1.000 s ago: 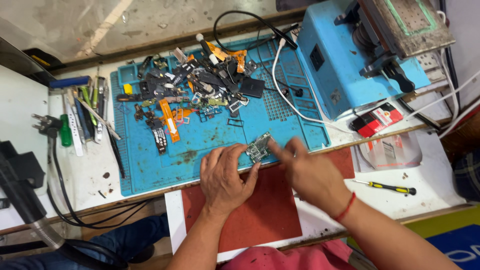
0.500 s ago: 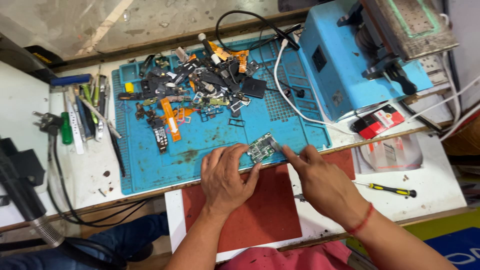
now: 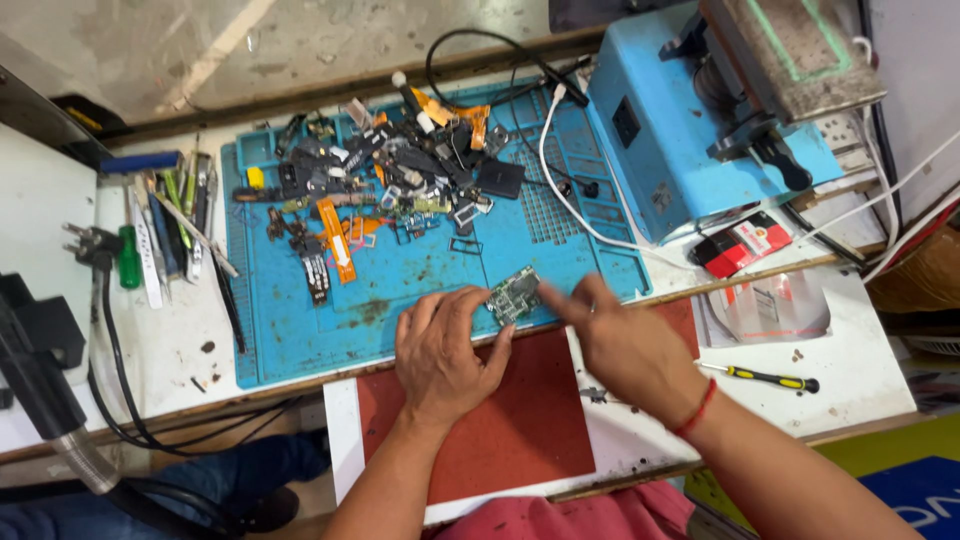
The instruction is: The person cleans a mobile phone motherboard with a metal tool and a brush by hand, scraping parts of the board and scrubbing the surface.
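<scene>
On the white tabletop (image 3: pixel 880 370) lies a big blue work mat (image 3: pixel 400 300), with a blue machine (image 3: pixel 690 130) beside it at the right. Below the mat sits a red pad (image 3: pixel 500 430). The left hand (image 3: pixel 445 350) has its grip closed on a small green circuit board (image 3: pixel 514 296) at the mat's near edge. The right hand (image 3: pixel 625 345) pinches narrow, fingertips touching the board's right side. A little yellow-handled screwdriver (image 3: pixel 765 378) lies near the right wrist.
</scene>
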